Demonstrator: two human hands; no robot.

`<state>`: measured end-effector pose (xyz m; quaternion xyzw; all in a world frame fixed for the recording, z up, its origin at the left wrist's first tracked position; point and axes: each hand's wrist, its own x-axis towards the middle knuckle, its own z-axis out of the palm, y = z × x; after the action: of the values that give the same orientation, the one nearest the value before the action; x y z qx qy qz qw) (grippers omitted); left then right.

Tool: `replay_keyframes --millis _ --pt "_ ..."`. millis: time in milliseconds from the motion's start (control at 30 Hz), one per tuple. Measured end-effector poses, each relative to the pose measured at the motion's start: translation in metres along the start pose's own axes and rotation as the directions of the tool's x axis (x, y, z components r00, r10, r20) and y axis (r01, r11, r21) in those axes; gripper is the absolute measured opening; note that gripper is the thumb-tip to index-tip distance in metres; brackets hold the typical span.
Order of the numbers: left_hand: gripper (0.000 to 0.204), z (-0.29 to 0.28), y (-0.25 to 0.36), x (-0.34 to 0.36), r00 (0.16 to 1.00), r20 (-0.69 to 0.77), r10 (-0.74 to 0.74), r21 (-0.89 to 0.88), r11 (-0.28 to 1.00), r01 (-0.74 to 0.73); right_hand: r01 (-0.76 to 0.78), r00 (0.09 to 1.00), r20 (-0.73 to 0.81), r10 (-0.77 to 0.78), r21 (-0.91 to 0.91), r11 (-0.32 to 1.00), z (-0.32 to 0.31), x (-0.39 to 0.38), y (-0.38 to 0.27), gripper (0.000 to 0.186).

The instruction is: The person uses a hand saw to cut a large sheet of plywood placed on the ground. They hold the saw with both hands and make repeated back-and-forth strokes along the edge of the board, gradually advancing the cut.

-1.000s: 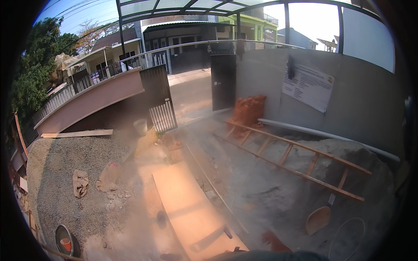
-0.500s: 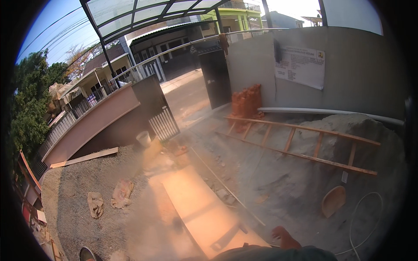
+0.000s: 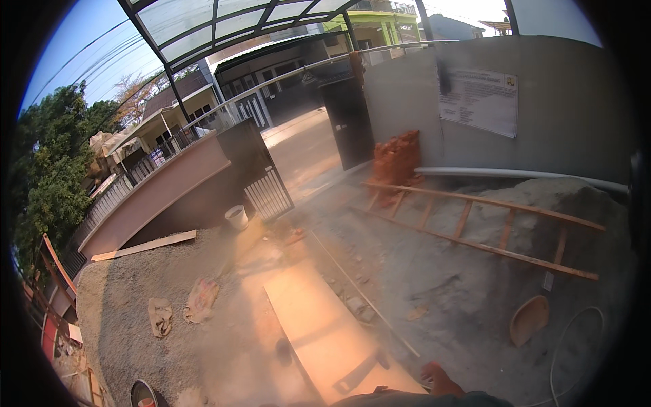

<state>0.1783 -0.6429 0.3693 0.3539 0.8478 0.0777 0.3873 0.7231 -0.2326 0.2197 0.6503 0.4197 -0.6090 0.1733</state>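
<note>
At the lower edge, right of centre, my right hand shows past a dark sleeve. Its fingers look curled; whatever they hold, if anything, I cannot make out. The hand is by the right side of a long, pale wooden board that stretches away from me. Across the board's near end lies a dark shape like a handsaw; whether it is the tool or a shadow is unclear. My left hand is out of the picture.
A wooden ladder lies at the right by a sand heap. Left of the board is gravel with crumpled sacks. A thin stick, a curved orange-brown piece, a loose cable and stacked bricks lie beyond.
My view has shifted a little, so most of the scene sits farther right. My right hand is slightly lower in the picture, near the same board edge.
</note>
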Motion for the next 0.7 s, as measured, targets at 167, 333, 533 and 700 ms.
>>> replay_keyframes --millis 167,333,533,700 --pt "0.044 0.018 -0.039 -0.060 0.990 -0.088 0.106 -0.357 0.925 -0.131 0.252 0.967 0.041 -0.252 -0.316 0.915 -0.005 0.052 0.010 0.023" --pt "0.031 0.063 -0.032 -0.039 0.989 0.130 0.069 -0.069 0.996 -0.060 0.149 0.984 0.060 -0.168 0.242 0.959 -0.027 0.044 -0.005 0.029" --pt "0.034 0.139 -0.012 -0.035 0.957 0.286 0.041 -0.141 0.990 0.000 0.087 0.995 -0.068 -0.078 0.130 0.988 -0.013 -0.021 0.003 0.036" --pt "0.035 0.167 0.060 0.022 0.939 0.287 0.188 -0.143 0.978 -0.152 -0.018 0.958 -0.221 -0.181 -0.679 0.734 -0.047 0.009 0.070 0.036"
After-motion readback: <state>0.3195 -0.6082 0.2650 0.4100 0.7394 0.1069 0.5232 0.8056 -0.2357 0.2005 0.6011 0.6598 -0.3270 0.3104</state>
